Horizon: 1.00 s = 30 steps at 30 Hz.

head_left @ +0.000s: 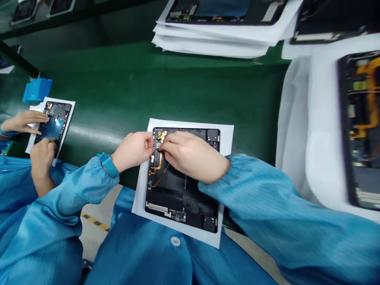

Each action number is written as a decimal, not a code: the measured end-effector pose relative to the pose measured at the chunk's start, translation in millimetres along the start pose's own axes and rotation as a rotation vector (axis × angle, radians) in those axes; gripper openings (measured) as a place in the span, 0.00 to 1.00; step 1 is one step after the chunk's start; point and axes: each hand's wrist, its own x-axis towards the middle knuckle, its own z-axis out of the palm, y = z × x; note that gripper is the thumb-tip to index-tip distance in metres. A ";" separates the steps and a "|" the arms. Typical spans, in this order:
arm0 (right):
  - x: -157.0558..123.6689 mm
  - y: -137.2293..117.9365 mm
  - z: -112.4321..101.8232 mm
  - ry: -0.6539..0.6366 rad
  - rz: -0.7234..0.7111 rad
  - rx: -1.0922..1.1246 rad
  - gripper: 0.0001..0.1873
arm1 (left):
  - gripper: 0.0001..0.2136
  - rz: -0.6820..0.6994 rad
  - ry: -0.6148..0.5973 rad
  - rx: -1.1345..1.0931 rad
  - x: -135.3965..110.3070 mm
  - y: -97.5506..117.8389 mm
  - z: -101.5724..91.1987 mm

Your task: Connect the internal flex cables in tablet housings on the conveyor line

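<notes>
In front of me an opened tablet [192, 198] lies on a white foam sheet [227, 138], its dark inside facing up. Orange flex cables [160, 160] run down its left side, and a small circuit board sits along the bottom edge. My left hand [133, 149] is closed at the tablet's upper left edge, fingertips pinched near the cable area. From the right my right hand [190, 152] reaches over the tablet, thumb and forefinger pinched at the same small parts. Whatever sits between the fingertips of either hand is too small to make out.
Foam sheets [213, 41] with an opened tablet on top stand at the back. Another tablet [365, 174] lies on foam at the right. On the left, a co-worker's hands [41, 156] work on a tablet [61, 113] beside a blue box [38, 90]. The bench [118, 91] is green.
</notes>
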 end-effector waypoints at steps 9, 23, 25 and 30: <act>-8.5 -3.7 -19.0 -0.095 0.027 -0.154 0.13 | 0.06 0.317 -0.101 0.298 16.3 0.8 -9.9; -4.2 0.3 -24.4 -0.143 0.065 -0.156 0.14 | 0.09 0.339 -0.187 0.213 32.9 4.5 -10.4; -3.9 0.6 -25.0 -0.162 0.071 -0.153 0.14 | 0.09 0.329 -0.177 0.225 31.7 6.0 -8.1; -3.7 -0.9 -27.8 -0.191 0.068 -0.161 0.13 | 0.08 0.314 -0.136 0.189 29.3 1.6 -4.5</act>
